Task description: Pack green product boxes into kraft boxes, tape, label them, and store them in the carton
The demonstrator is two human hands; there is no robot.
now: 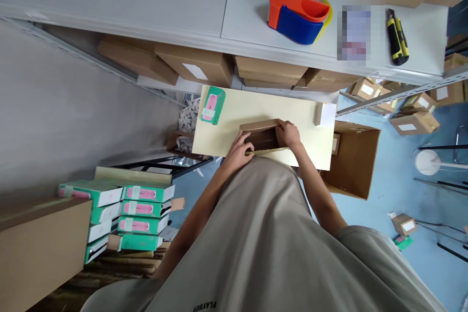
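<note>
A small brown cardboard box (260, 139) stands on the pale yellow tabletop (312, 146) in front of my body, its top open and its inside dark. My left hand (238, 151) is at the box's left end, with its fingers curled over the rim. At the right end, my right hand (290, 134) grips the box wall, thumb and fingers closed on the edge. A green box with a pink picture (213, 105) lies at the table's back left. Toward the right edge is a small white box (325, 114).
Above the table, a grey shelf (175, 5) bears an orange and blue tape dispenser (300, 17) and a black and yellow utility knife (398, 38). Stacked green boxes (141, 208) stand at lower left. A large open carton (356, 161) adjoins the table's right side.
</note>
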